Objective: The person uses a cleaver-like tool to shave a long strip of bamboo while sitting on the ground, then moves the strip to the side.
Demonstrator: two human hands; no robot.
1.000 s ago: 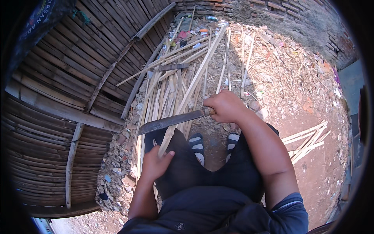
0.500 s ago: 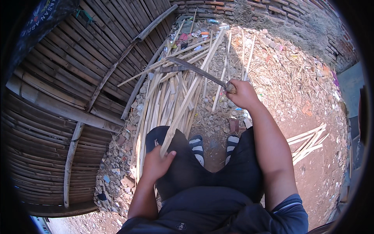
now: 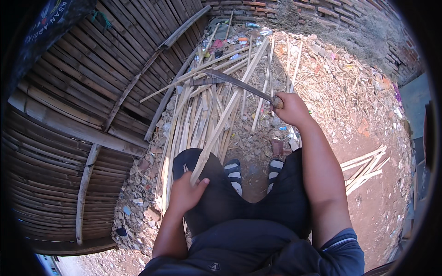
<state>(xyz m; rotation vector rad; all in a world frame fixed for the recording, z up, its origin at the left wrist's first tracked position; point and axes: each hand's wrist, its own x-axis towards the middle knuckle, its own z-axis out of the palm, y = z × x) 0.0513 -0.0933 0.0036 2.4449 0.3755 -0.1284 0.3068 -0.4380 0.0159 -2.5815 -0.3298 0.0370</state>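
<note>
Over my left thigh, my left hand (image 3: 186,191) is closed around the near end of a long bamboo strip (image 3: 222,125). The strip slants away from me, up and to the right, above a pile of split strips. My right hand (image 3: 291,109) grips the wooden handle of a machete (image 3: 244,86), out beyond my right knee. Its dark, curved blade points to the left and crosses the held strip at its far half; whether the two touch I cannot tell. A dark, banded piece (image 3: 206,82) lies near the blade's tip.
Under the held strip lies a pile of bamboo strips (image 3: 195,120). A bamboo slat wall (image 3: 60,101) closes off the left, a brick wall (image 3: 340,16) the far side. A smaller bundle of strips (image 3: 366,168) rests on the ground at right. Rubble and shavings (image 3: 336,83) cover the ground.
My right hand and the machete have shifted slightly to the right and nearer along the strip. My left hand and the strip have hardly moved.
</note>
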